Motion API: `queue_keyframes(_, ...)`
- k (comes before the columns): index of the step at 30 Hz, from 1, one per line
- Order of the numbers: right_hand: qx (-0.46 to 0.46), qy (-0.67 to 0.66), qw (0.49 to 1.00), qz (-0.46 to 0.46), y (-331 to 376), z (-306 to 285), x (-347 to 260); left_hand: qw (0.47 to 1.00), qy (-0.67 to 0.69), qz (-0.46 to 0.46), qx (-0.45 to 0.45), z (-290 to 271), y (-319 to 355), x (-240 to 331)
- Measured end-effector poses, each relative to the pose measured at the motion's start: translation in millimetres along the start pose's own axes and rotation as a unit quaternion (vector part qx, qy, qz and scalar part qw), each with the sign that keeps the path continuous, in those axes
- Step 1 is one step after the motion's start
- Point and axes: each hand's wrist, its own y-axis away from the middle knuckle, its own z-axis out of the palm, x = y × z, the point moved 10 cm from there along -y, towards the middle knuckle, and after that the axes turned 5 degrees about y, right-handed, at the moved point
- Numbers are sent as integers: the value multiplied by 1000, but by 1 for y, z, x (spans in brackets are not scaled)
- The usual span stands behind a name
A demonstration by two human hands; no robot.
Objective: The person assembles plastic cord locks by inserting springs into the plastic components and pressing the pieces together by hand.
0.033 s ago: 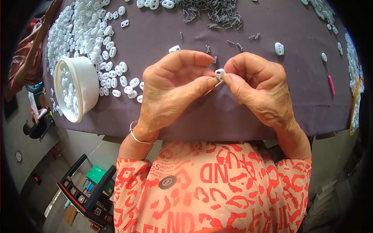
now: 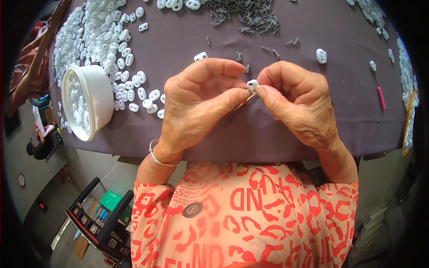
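Observation:
A small white cord lock with two holes (image 2: 252,83) is up between my fingertips, over the near middle of the table. My right hand (image 2: 300,106) pinches it from the right, thumb laid along its side. The closed thumb and forefinger of my left hand (image 2: 193,105) meet its left edge. A thin, pale rod-like piece (image 2: 241,105) slants down from beneath the fingertips; which hand grips it is hidden. Small metal springs (image 2: 247,69) lie just beyond my fingers. Another white cord lock (image 2: 200,56) rests behind my left forefinger.
A white tub (image 2: 100,100) of white parts tips toward the left beside a large heap of white cord locks (image 2: 100,40). Loose springs are piled (image 2: 250,13) at the back. A pink-handled tool (image 2: 380,98) lies right, near a yellow-rimmed container (image 2: 409,125).

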Motion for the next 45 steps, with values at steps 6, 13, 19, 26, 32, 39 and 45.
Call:
queue_keyframes(6, 12, 93, 995, -41, 1, 1, -9, 1000, -13, 21, -5, 3, 2, -2)
queue_keyframes(13, -5, -18, 1000, 16, -1, 0, 1, 1000, 12, 10, -23, 4, -1, 5)
queue_keyframes(19, -13, -71, 995, 64, -2, 0, 8, 996, -83, -6, -16, 2, 2, 2)
queue_keyframes(26, 11, 22, 1000, -7, -2, -3, 1, 996, -84, -1, -1, 4, 2, -1)
queue_keyframes(32, 44, 46, 997, -30, -1, -5, -2, 981, -144, 126, 13, 9, 4, 10)
queue_keyframes(39, 45, 58, 996, -43, 0, -6, -6, 982, -132, 136, 27, 10, 5, 13)
queue_keyframes(45, 28, 57, 997, -36, -1, -4, -6, 982, -139, 130, 11, 11, 4, 14)
